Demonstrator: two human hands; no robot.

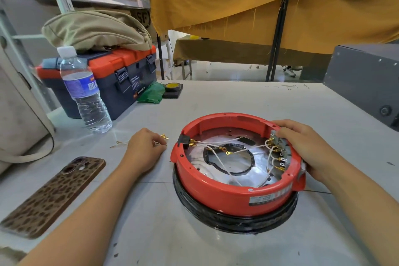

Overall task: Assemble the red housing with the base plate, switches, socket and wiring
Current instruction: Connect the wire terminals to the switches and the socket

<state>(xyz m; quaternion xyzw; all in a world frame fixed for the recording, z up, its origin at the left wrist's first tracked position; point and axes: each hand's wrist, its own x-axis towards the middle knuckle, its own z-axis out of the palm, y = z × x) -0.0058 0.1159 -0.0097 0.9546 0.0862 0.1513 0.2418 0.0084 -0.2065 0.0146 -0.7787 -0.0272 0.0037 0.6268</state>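
The round red housing lies open side up on a black ring on the white table. Inside it I see the shiny base plate, white wires with gold terminals, a black socket at its left wall and the grey switch block at its right wall. My right hand grips the housing's right rim, fingers curled over the switch block. My left hand rests on the table left of the housing and pinches small gold terminals.
A phone in a patterned case lies at the near left. A water bottle and a red-and-blue toolbox with a beige bag on top stand at the back left. A grey box sits at the far right. Loose terminals lie by the bottle.
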